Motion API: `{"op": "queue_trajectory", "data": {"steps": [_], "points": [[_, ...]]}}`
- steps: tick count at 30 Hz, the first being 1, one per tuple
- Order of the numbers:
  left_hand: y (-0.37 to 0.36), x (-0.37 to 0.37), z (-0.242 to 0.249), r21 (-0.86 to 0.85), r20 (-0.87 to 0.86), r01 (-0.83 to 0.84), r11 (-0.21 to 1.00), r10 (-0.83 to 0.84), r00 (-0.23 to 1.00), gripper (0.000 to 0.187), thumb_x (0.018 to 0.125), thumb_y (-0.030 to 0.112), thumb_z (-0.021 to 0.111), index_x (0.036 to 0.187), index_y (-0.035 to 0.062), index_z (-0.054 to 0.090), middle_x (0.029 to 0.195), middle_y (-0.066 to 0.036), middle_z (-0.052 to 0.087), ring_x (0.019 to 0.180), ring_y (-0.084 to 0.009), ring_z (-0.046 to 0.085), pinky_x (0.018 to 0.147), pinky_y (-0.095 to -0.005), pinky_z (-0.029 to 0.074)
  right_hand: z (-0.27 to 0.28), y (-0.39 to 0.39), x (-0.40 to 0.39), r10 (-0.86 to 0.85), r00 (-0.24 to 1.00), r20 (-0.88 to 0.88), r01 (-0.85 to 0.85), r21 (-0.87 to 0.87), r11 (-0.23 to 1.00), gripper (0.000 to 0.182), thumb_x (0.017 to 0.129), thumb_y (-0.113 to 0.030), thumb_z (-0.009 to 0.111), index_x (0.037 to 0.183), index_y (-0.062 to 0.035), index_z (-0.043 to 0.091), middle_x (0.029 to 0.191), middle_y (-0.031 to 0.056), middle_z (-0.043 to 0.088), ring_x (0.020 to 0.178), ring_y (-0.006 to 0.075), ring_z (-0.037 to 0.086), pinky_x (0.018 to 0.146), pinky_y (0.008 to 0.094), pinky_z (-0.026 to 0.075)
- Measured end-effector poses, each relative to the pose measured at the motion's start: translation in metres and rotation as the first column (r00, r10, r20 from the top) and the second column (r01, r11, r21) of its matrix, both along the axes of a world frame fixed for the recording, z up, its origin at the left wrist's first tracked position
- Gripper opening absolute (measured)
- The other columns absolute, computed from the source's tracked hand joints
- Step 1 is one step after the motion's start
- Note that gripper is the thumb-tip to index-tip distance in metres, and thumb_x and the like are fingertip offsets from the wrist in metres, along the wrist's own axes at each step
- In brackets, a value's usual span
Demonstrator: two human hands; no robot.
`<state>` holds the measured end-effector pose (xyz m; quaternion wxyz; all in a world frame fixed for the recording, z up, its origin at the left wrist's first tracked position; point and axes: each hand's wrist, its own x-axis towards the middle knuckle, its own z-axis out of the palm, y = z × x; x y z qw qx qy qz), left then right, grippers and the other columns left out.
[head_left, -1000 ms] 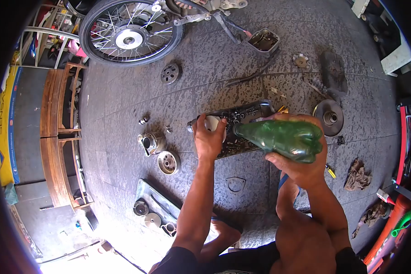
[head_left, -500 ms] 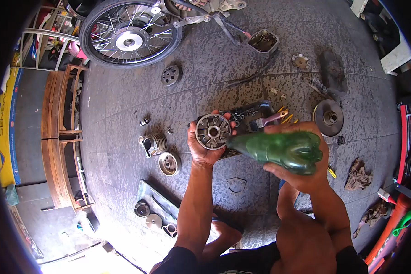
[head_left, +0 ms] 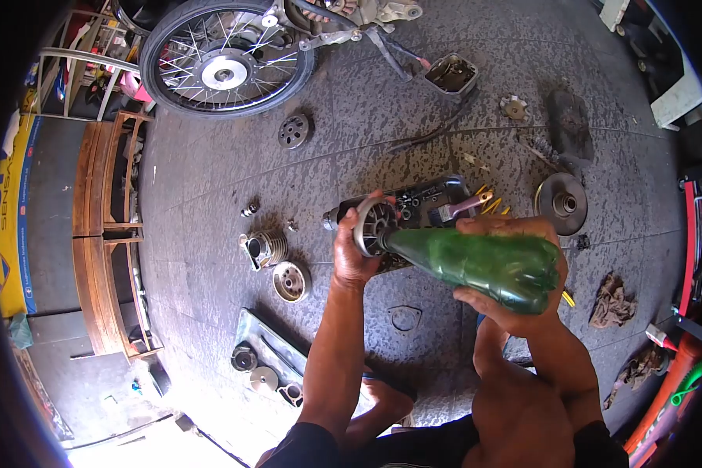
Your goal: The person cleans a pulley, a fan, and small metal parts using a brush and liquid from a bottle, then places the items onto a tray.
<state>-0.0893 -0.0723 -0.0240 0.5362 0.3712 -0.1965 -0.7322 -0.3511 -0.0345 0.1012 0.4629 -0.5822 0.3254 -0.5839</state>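
Observation:
Tilted on its side, a round finned metal part [head_left: 373, 227] is held by its rim in my left hand [head_left: 353, 253]. My right hand [head_left: 522, 308] grips a green plastic bottle [head_left: 476, 261], its neck pointing left at the face of the metal part. Whether the bottle's mouth touches the part cannot be made out. Behind and below both lies a black tray [head_left: 444, 187] with small parts and a brush [head_left: 468, 206] at its right end.
A spoked wheel [head_left: 225, 70] lies at upper left. Left of my hands are a finned cylinder [head_left: 267, 248] and a round metal cup [head_left: 291, 281]. A metal pulley disc [head_left: 561, 203] and a rag [head_left: 612, 299] lie right. A long tray [head_left: 269, 343] is lower left.
My left hand has turned the metal part from facing up to tilted sideways toward the bottle. The bottle and my right hand have shifted slightly right and down.

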Motion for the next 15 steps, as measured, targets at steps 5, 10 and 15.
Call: {"op": "queue_trajectory", "data": {"steps": [5,10,15], "points": [[-0.002,-0.008,0.011,-0.01,0.309,-0.036,0.999,0.037,0.95,0.067,0.097,0.043,0.06,0.144,-0.0011,0.041,0.123,-0.012,0.062,0.107,-0.0222,0.063,0.096,-0.0362,0.051,-0.003,-0.007,0.002,-0.015,1.0,0.022,0.016,-0.042,0.999,0.068,0.066,-0.002,0.09,0.119,-0.0016,0.048,0.12,0.0205,0.064,0.115,0.0275,0.064,0.096,0.0387,0.053],[-0.003,-0.009,0.005,-0.005,0.322,-0.094,0.996,0.091,0.942,0.064,0.097,0.042,0.06,0.142,-0.0003,0.043,0.117,-0.011,0.063,0.103,-0.0218,0.064,0.093,-0.0372,0.052,-0.004,-0.004,0.003,0.002,1.0,0.008,-0.002,-0.049,0.999,0.065,0.066,0.0,0.089,0.116,-0.0025,0.047,0.119,0.0213,0.065,0.115,0.0308,0.063,0.098,0.0439,0.052],[-0.004,-0.005,0.0,0.022,0.265,-0.106,0.994,0.097,0.959,0.064,0.095,0.043,0.062,0.14,0.0011,0.045,0.114,-0.011,0.065,0.1,-0.0221,0.065,0.092,-0.0381,0.054,-0.002,0.0,-0.003,0.095,0.991,-0.097,-0.094,0.016,0.995,0.069,0.063,0.005,0.088,0.117,-0.0031,0.046,0.119,0.021,0.065,0.115,0.0319,0.063,0.098,0.0451,0.052]]}}
